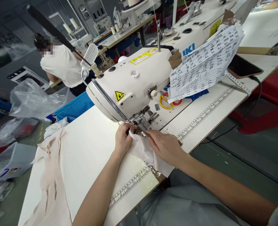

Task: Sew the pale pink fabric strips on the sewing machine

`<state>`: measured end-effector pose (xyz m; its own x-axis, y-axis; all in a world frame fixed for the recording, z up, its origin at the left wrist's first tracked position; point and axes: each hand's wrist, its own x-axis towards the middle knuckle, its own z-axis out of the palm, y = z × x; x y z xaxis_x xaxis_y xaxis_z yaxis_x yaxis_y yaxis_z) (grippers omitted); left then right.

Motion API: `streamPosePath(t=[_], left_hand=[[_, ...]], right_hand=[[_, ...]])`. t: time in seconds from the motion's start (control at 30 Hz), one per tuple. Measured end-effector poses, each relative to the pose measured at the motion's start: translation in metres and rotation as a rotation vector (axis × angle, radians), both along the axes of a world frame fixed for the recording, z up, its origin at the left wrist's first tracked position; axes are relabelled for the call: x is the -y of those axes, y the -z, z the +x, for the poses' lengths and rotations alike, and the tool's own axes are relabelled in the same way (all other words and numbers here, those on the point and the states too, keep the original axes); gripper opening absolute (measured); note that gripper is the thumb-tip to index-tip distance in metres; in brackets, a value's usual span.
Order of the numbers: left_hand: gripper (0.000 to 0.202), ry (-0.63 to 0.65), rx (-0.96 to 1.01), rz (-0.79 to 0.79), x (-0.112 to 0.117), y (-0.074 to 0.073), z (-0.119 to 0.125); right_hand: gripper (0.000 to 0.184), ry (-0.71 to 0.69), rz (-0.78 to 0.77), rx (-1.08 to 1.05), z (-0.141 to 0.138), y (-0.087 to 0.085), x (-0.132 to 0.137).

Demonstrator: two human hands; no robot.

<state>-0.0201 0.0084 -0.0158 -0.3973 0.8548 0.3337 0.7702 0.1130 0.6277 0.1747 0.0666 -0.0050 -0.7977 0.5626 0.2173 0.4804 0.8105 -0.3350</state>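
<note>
A pale pink piece of fabric (142, 149) lies under the needle area of a white sewing machine (129, 81) and hangs toward the table's front edge. My left hand (123, 139) pinches the fabric's edge just left of the presser foot (141, 122). On the right, my right hand (164, 146) is closed over the fabric, its fingertips close to the foot. Its fingers partly hide the cloth beneath them. The needle itself is too small to make out.
More pale pink fabric (51, 179) lies on the table's left side. Scissors (166, 102) with yellow and red handles lie behind the machine head. A handwritten sheet (204, 62) hangs from the machine, near a phone (244, 66). A person (61, 64) sits beyond. A red stool (268, 100) stands right.
</note>
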Motion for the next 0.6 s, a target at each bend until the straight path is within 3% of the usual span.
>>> streamPosePath(t=[0.3, 0.6], left_hand=[[0.012, -0.005, -0.245, -0.015, -0.0032, 0.0062, -0.0024], [0.016, -0.027, -0.036, -0.027, 0.0, -0.0026, -0.003]], right_hand=[[0.028, -0.031, 0.016, -0.01, -0.0006, -0.0002, 0.0006], [0.027, -0.028, 0.0, -0.013, 0.0006, -0.0011, 0.0004]])
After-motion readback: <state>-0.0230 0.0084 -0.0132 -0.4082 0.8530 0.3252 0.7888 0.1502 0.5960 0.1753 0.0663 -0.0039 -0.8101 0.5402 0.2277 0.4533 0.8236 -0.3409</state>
